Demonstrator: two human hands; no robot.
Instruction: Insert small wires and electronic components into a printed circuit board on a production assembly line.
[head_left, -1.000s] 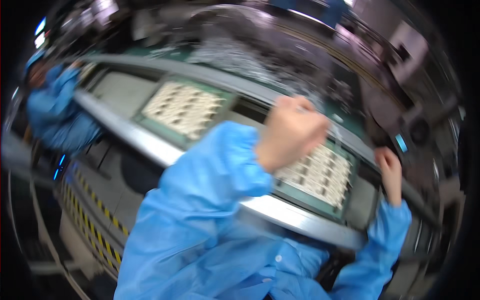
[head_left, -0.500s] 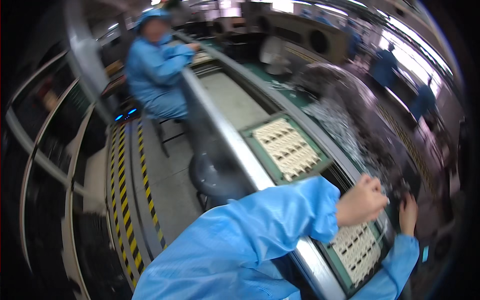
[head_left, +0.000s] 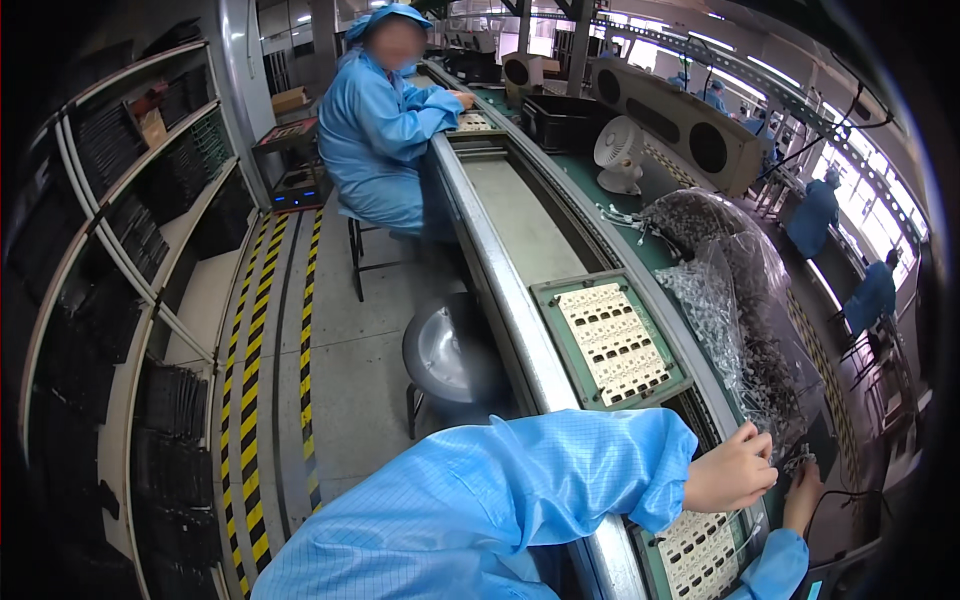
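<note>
My left hand [head_left: 732, 472] is closed in a pinch above the near tray of cream circuit panels [head_left: 698, 556]; what lies between its fingertips is hidden. Just right of it, my right hand [head_left: 802, 498] has its fingers curled around small whitish parts [head_left: 798, 462], too small to name surely. A thin white cable [head_left: 748, 538] hangs over the near panel, below the hands. Beyond them lies a clear plastic bag [head_left: 722, 310] full of small whitish pieces. Another panel [head_left: 612, 340] with rows of dark cut-outs sits in a green frame [head_left: 553, 318] on the line.
A metal rail [head_left: 505, 300] edges the conveyor line. Left of it stand a round stool [head_left: 445, 355] and a seated co-worker in blue [head_left: 375, 150]. A white fan [head_left: 620, 155], loose white cables [head_left: 640, 224] and a black bin [head_left: 570, 125] are farther up. Shelving [head_left: 150, 280] lines the left.
My view has shifted, so the line and the co-worker appear farther right and lower, and sharper. Both hands stay close together by the bag; the right fingers now curl around whitish parts.
</note>
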